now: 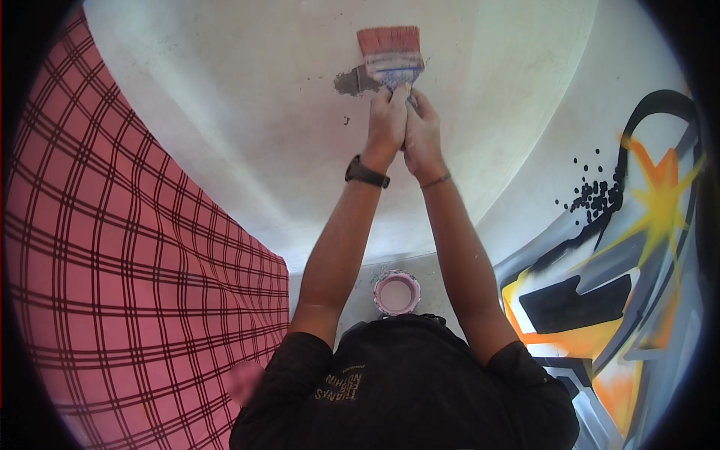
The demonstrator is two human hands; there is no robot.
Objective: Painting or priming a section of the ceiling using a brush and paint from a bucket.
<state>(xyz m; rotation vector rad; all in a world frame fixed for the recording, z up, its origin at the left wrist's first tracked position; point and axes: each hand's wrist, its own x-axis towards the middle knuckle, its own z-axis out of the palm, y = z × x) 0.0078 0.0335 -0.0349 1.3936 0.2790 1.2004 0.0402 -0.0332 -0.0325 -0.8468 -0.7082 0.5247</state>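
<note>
Both my arms stretch out ahead against a whitish wall (247,97). My left hand (385,127), with a dark watch at the wrist, is closed round the handle of a wide paintbrush (391,54). Pressed against it, my right hand (424,139) also grips the handle; a thin band circles that wrist. The brush has reddish bristles pointing up the wall and a paint-smeared white and blue base. Most of the handle is hidden by my fingers. Just left of the brush lies a dark grey bare patch (351,82) with ragged edges.
On the floor below my arms stands a paint-spattered bucket (397,293) with pale paint in it. A pink cloth with dark checks (142,247) hangs along the left. To the right, a wall carries a painted mural (600,300) in black, orange, yellow and grey.
</note>
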